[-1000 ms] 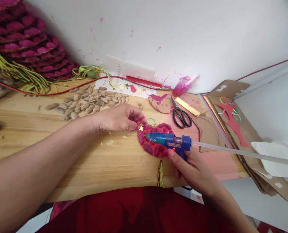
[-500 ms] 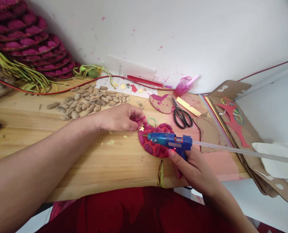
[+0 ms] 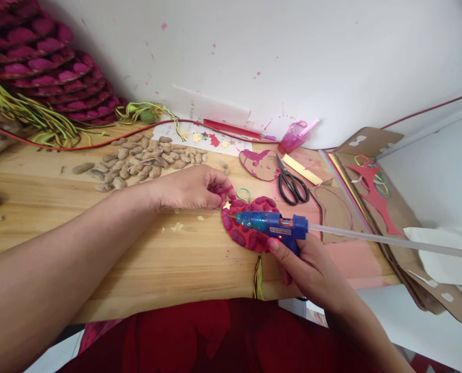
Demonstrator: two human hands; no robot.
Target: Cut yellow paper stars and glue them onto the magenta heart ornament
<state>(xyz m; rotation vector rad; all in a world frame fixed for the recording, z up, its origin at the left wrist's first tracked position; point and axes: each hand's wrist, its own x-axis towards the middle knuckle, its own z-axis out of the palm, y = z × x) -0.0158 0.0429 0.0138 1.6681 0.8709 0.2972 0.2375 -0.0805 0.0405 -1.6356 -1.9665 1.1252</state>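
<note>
My right hand (image 3: 303, 259) is wrapped round the handle of a blue hot glue gun (image 3: 262, 221), with a long clear glue stick (image 3: 371, 237) sticking out of its back. The nozzle points left over a red heart-shaped ornament (image 3: 238, 238) covered with pink-painted peanuts. A green loop (image 3: 243, 195) stands at its top, and a yellow-green tassel (image 3: 257, 277) hangs toward the table edge. My left hand (image 3: 203, 189) pinches a small pale yellow star (image 3: 226, 205) at the ornament's upper left edge, close to the nozzle.
Unpainted peanuts (image 3: 137, 160) lie in a heap behind my left forearm. Black-handled scissors (image 3: 292, 184) rest beside a paint-marked cardboard heart (image 3: 260, 165). A cup of pink paint (image 3: 293, 137) stands by the wall. Cardboard and a red paper scrap (image 3: 378, 199) are at right. A red cord (image 3: 129, 135) crosses the back.
Both hands, the glue gun and the star stay almost where they were. Only a very slight shift of the whole view shows.
</note>
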